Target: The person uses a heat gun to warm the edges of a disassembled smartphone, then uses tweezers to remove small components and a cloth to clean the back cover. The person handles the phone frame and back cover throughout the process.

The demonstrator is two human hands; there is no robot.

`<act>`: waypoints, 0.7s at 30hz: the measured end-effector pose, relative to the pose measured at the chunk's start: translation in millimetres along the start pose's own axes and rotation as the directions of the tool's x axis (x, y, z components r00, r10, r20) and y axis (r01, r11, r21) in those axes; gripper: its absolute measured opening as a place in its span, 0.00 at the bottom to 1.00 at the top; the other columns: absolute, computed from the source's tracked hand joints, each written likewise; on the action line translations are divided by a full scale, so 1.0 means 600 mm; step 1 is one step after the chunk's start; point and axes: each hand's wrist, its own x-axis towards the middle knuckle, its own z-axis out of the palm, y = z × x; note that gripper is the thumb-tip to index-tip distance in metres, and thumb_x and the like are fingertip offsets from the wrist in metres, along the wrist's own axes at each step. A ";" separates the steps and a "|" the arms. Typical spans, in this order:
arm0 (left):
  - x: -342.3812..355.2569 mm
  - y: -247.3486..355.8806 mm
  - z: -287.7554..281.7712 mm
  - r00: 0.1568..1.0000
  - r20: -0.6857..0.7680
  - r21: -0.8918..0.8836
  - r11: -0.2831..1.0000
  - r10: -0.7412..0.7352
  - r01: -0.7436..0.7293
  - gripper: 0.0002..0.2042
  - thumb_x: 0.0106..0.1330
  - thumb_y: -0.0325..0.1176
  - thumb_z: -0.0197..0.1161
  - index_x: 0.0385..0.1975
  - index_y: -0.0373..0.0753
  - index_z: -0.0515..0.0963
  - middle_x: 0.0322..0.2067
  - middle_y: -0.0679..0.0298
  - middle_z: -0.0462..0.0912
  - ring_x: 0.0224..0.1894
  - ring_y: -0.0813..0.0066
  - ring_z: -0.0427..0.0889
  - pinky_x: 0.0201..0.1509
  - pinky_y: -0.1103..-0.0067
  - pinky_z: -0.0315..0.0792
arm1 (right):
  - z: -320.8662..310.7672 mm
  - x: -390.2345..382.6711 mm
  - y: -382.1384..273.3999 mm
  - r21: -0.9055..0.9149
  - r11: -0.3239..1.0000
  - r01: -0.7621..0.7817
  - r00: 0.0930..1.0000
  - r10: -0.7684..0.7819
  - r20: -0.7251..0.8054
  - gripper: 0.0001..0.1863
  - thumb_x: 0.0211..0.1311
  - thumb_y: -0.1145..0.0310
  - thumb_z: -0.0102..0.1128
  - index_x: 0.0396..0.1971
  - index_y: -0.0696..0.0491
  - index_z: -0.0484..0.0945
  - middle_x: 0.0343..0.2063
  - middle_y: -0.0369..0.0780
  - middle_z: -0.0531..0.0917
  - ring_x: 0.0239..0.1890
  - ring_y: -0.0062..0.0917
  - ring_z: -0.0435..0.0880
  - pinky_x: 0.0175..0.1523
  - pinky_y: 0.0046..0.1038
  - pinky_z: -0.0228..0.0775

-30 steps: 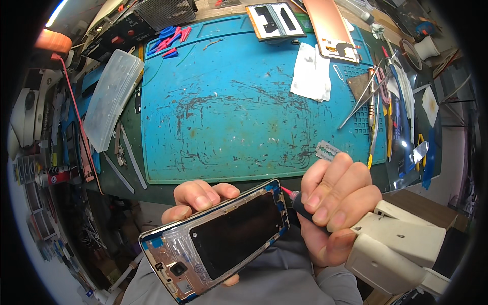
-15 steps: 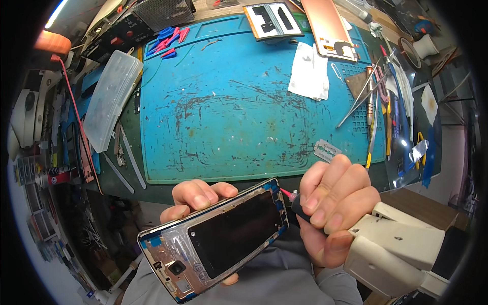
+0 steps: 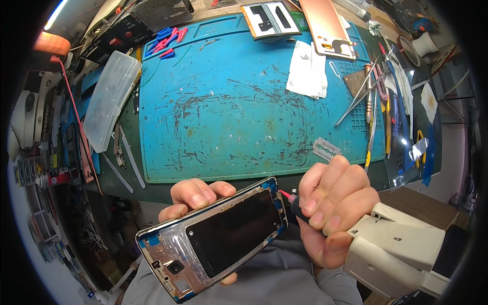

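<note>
Head cam — L grip (image 3: 197,195) pinching phone frame (image 3: 218,238), R grip (image 3: 335,203) pinching pink-tipped tool (image 3: 298,205) — translucent box (image 3: 110,96) nr mat (image 3: 239,122), contents unclear.

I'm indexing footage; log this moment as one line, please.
left hand: holds phone frame | right hand: grips pink-tipped applicator, tip near frame corner, contact unclear | razor blade: on blue mat

We see a bright tube light (image 3: 60,13) glowing at the upper left, cluttered shelves (image 3: 39,216) below it, a dark green tabletop (image 3: 155,193) across the middle, and brown wooden furniture (image 3: 419,204) near a pale wall (image 3: 454,168) rightward.
</note>
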 end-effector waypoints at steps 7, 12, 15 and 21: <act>0.003 0.001 -0.001 1.000 0.014 -0.011 1.000 -0.020 0.020 0.55 0.37 0.41 0.88 0.68 0.43 0.60 0.55 0.58 0.65 0.60 0.65 0.69 0.67 0.60 0.71 | 0.001 0.000 -0.004 -0.005 1.000 -0.017 1.000 0.017 -0.003 0.17 0.65 0.51 0.65 0.28 0.45 0.69 0.27 0.31 0.71 0.31 0.18 0.69 0.33 0.20 0.64; 0.007 0.003 -0.003 0.999 0.024 -0.018 0.999 -0.032 0.032 0.55 0.37 0.41 0.88 0.68 0.43 0.60 0.55 0.58 0.64 0.60 0.66 0.68 0.69 0.60 0.69 | 0.002 -0.001 -0.005 -0.001 1.000 -0.028 1.000 0.028 -0.010 0.18 0.65 0.51 0.65 0.28 0.45 0.68 0.27 0.31 0.71 0.31 0.18 0.69 0.34 0.20 0.64; 0.009 0.004 -0.002 0.999 0.032 -0.022 0.999 -0.042 0.043 0.55 0.37 0.42 0.88 0.68 0.43 0.60 0.55 0.59 0.64 0.61 0.66 0.68 0.69 0.61 0.69 | 0.004 0.001 -0.009 -0.007 0.999 -0.045 0.999 0.045 -0.017 0.18 0.65 0.51 0.65 0.27 0.45 0.68 0.27 0.31 0.71 0.31 0.18 0.69 0.34 0.20 0.64; 0.011 0.007 -0.002 0.997 0.050 -0.043 0.997 -0.058 0.060 0.55 0.37 0.43 0.88 0.68 0.42 0.60 0.56 0.60 0.64 0.61 0.67 0.68 0.71 0.61 0.67 | 0.000 0.000 -0.001 0.061 0.997 -0.040 0.999 0.042 -0.035 0.19 0.63 0.50 0.66 0.27 0.44 0.67 0.27 0.31 0.69 0.31 0.18 0.67 0.34 0.21 0.62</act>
